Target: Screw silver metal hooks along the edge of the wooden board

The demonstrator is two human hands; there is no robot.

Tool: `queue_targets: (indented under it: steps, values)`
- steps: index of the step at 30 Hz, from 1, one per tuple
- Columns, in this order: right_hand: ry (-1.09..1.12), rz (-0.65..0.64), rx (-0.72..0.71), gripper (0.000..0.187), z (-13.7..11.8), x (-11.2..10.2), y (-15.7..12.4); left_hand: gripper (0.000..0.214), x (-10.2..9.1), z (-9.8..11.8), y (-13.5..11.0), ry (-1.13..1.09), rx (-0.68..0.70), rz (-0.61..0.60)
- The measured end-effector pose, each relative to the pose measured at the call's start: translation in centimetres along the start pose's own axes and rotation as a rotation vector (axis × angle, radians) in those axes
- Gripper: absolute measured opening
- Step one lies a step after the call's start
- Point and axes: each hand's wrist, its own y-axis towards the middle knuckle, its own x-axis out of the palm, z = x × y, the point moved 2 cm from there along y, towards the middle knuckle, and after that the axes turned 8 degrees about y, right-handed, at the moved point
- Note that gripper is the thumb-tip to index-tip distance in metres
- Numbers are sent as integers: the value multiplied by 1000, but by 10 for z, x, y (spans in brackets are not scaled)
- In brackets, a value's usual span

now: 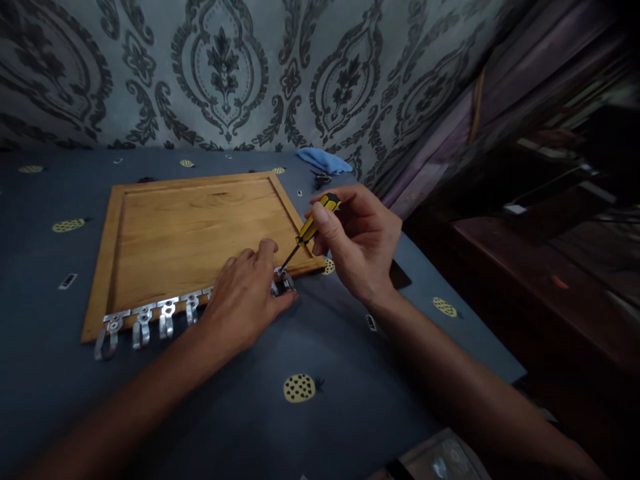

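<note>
A framed wooden board (195, 227) lies on the table, with a metal hook rail (169, 310) along its near edge. Several curved hooks hang from that rail over the board's edge. My left hand (245, 293) presses on the rail towards its right end, thumb beside the last hook, and covers the middle of the rail. Between the thumb and fingers of my right hand (363, 237) is a small yellow and black screwdriver (309, 229), held tilted. Its tip meets the rail's right end near the board's corner. Whether a screw sits under the tip is too small to tell.
A blue cloth (324, 161) and a small dark object (321, 180) lie at the back of the pineapple-patterned table (350, 400). A patterned wall stands behind. A clear container (440, 460) shows at the bottom edge. Dark furniture (540, 280) stands right of the table.
</note>
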Motion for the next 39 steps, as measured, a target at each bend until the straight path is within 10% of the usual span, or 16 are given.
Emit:
queue_targets:
  steps: [39]
  values:
    - [133, -156, 208, 40, 1, 0, 6, 50, 2, -2, 0, -4, 4, 26]
